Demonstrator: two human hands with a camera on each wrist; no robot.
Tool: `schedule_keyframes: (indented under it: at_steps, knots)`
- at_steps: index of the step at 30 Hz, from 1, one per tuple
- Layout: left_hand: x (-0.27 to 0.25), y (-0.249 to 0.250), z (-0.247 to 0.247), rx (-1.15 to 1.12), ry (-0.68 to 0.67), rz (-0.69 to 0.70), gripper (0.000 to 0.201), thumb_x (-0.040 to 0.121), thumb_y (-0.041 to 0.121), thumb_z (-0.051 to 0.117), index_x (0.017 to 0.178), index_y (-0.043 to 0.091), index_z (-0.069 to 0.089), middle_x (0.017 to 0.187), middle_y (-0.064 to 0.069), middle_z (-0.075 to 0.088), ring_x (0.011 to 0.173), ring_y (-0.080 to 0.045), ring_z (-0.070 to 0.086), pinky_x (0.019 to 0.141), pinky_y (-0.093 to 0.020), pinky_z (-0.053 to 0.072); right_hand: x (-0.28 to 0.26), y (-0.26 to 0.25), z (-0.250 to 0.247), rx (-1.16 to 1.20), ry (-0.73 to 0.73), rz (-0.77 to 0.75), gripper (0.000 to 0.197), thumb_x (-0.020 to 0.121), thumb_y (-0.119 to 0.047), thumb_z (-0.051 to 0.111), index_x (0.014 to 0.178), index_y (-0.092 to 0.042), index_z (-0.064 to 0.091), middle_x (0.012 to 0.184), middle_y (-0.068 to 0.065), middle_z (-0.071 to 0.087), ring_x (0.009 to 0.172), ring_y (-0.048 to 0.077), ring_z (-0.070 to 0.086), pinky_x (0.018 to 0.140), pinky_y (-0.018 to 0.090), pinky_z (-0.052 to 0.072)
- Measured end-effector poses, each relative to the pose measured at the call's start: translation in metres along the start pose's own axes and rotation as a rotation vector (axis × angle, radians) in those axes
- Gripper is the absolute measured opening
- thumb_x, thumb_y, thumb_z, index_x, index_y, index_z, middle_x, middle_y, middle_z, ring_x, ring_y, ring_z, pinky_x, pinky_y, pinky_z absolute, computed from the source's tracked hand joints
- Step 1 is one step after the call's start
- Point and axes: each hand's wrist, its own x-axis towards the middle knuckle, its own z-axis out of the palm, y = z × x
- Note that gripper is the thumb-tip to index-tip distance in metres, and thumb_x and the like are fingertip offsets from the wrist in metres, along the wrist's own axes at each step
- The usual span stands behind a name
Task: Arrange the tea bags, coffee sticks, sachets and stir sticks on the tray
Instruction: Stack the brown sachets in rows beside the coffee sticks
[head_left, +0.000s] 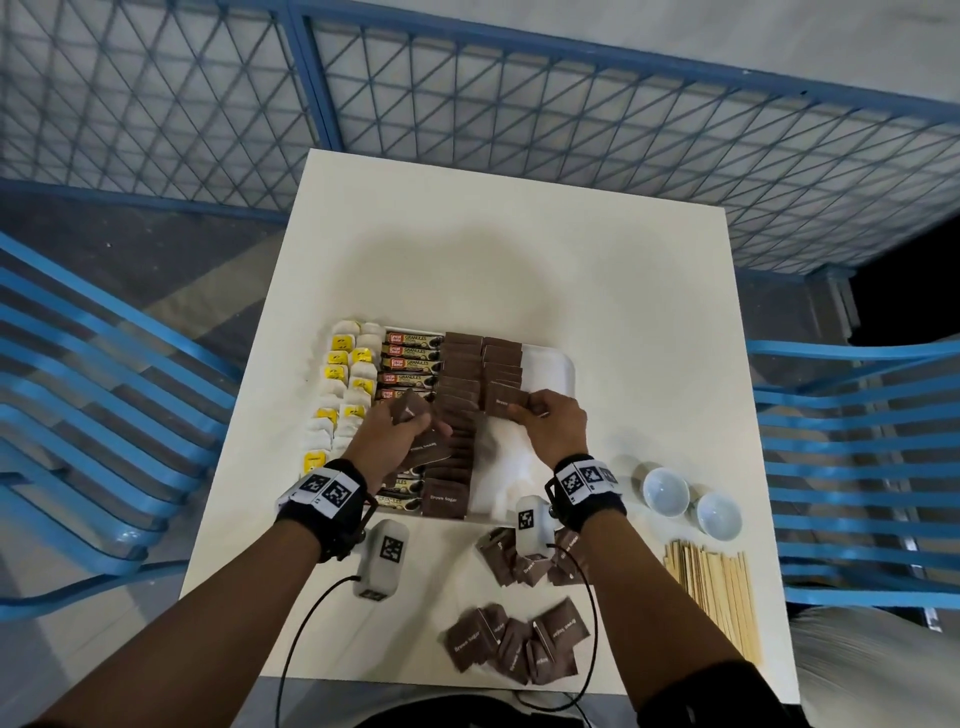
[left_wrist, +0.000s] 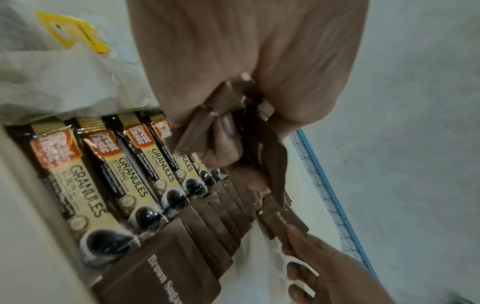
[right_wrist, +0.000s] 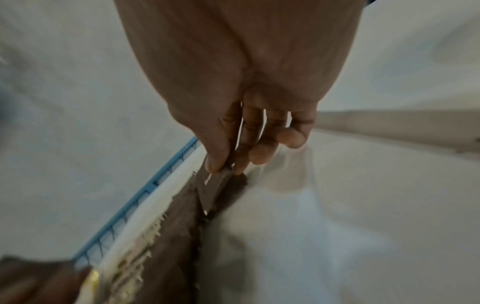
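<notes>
A white tray (head_left: 556, 364) holds tea bags (head_left: 343, 384) with yellow tags at left, then coffee sticks (head_left: 413, 358), then rows of brown sugar sachets (head_left: 460, 384). My left hand (head_left: 400, 431) grips a small bundle of brown sachets (head_left: 423, 447) over the coffee sticks; in the left wrist view the hand (left_wrist: 228, 131) curls round that bundle (left_wrist: 197, 127). My right hand (head_left: 540, 415) pinches one brown sachet (head_left: 504, 402) by its edge above the second sachet row. The right wrist view shows that sachet (right_wrist: 215, 185) between thumb and finger of the hand (right_wrist: 226, 164).
Loose brown sachets (head_left: 519, 644) lie in two heaps near the table's front edge. Wooden stir sticks (head_left: 717, 592) lie at front right, behind them two small white bowls (head_left: 667, 491). Blue chairs (head_left: 857, 467) flank the table and a blue mesh fence (head_left: 519, 93) stands behind.
</notes>
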Motion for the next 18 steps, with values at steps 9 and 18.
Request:
schedule_keyframes:
  at_steps: [9, 18]
  knots:
    - [0.001, -0.002, -0.005, -0.037, -0.001, 0.039, 0.012, 0.099, 0.005, 0.061, 0.109, 0.006, 0.068, 0.098, -0.019, 0.078, 0.1, -0.034, 0.074, 0.089, -0.048, 0.059, 0.002, -0.002, 0.01, 0.031, 0.057, 0.091, 0.031, 0.072, -0.021, 0.09, 0.087, -0.021, 0.063, 0.076, -0.006, 0.066, 0.07, 0.003, 0.061, 0.059, 0.012, 0.044]
    - [0.0, 0.003, -0.005, -0.074, -0.012, -0.008, 0.017, 0.099, 0.001, 0.057, 0.114, 0.001, 0.067, 0.095, -0.018, 0.078, 0.088, -0.024, 0.077, 0.071, -0.036, 0.063, 0.005, -0.002, 0.012, -0.003, 0.051, 0.117, 0.029, 0.074, -0.027, 0.089, 0.091, -0.018, 0.067, 0.077, -0.007, 0.066, 0.068, -0.001, 0.058, 0.051, 0.003, 0.036]
